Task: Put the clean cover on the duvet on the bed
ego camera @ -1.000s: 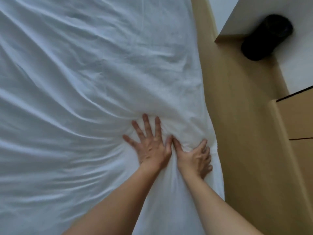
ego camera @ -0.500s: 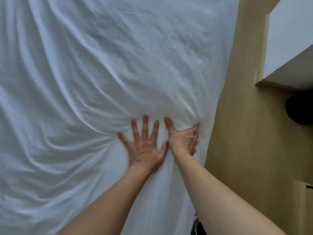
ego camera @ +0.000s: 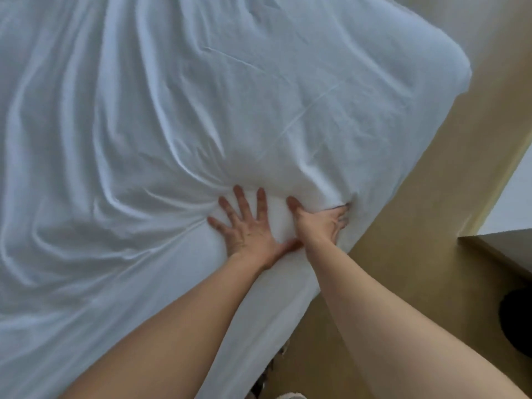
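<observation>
While the left hand presses flat, fingers spread, on the white duvet cover, the right hand clutches a fold at its edge.

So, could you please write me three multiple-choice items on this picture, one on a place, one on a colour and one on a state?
1. Where does the right hand hold the cover?
A. in the middle of the cover
B. at its edge beside the floor
C. at its far corner

2. What colour is the cover?
A. white
B. red
C. black

3. How does the left hand lie?
A. curled in a fist
B. lifted off the cover
C. flat, with fingers spread

Key:
1 B, its fingers curl over the edge next to the floor.
2 A, the cloth is white throughout.
3 C, its palm presses on the cover with the fingers apart.
</observation>
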Motion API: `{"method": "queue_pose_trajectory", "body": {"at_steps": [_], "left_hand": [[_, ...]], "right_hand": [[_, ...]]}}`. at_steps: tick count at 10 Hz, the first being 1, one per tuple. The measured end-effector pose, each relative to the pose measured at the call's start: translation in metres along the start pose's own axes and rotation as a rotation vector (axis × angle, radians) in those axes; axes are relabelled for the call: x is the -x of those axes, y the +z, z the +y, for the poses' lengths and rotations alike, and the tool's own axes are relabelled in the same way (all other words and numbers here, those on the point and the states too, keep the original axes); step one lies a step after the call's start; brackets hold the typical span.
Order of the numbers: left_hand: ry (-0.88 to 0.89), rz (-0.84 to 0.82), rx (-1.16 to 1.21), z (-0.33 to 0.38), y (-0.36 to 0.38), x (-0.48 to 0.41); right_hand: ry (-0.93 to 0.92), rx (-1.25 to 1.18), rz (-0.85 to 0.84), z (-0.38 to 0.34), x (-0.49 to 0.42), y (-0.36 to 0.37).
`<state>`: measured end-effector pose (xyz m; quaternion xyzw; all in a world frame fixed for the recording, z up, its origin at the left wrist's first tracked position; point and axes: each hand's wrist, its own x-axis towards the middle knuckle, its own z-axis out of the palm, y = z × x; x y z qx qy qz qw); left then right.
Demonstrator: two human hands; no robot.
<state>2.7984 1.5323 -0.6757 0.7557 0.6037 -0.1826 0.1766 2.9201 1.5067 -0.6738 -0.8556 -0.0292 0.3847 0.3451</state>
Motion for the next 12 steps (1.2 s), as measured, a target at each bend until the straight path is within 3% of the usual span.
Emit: {"method": "queue_pose_trajectory", "body": {"at_steps": [1, 2, 4, 5, 6, 7, 8, 9, 10, 11, 12], "left_hand": [[0.001, 0.024, 0.009, 0.025, -0.006, -0.02], [-0.004, 0.092, 0.022, 0.05, -0.013, -0.044], [-0.055, 0.145, 0.044, 0.093, -0.017, -0.071], [-0.061, 0.111, 0.079, 0.089, -0.022, -0.061], [-0.094, 0.156, 0.115, 0.074, -0.026, -0.043], [-0.372, 0.115, 0.164, 0.062, -0.01, -0.003], [-0.489, -0.024, 0.2, 0.073, -0.009, 0.002], [-0.46, -0.085, 0.293, 0.079, -0.044, -0.006], [-0.273, -0.184, 0.636, 0.082, -0.089, 0.048], [-0.208, 0.038, 0.856, 0.087, -0.147, 0.14], [-0.274, 0.432, 1.072, 0.084, -0.21, 0.228]], "right_hand": [[-0.041, 0.138, 0.054, -0.031, -0.03, -0.007], [-0.231, 0.309, 0.112, -0.055, -0.071, -0.016], [-0.412, 0.527, 0.197, -0.089, -0.152, -0.036], [-0.923, 0.696, 0.06, -0.091, -0.148, -0.043], [-1.254, 1.045, -0.198, -0.083, -0.139, -0.05], [-1.198, 1.215, -0.271, -0.078, -0.145, -0.061], [-1.132, 1.32, -0.398, -0.091, -0.154, -0.05], [-1.01, 1.456, -0.548, -0.126, -0.15, -0.04], [-0.884, 1.508, -0.743, -0.17, -0.112, -0.071], [-0.725, 1.095, -1.003, -0.224, -0.05, -0.133], [-0.958, 0.737, -0.911, -0.276, 0.004, -0.201]]}}
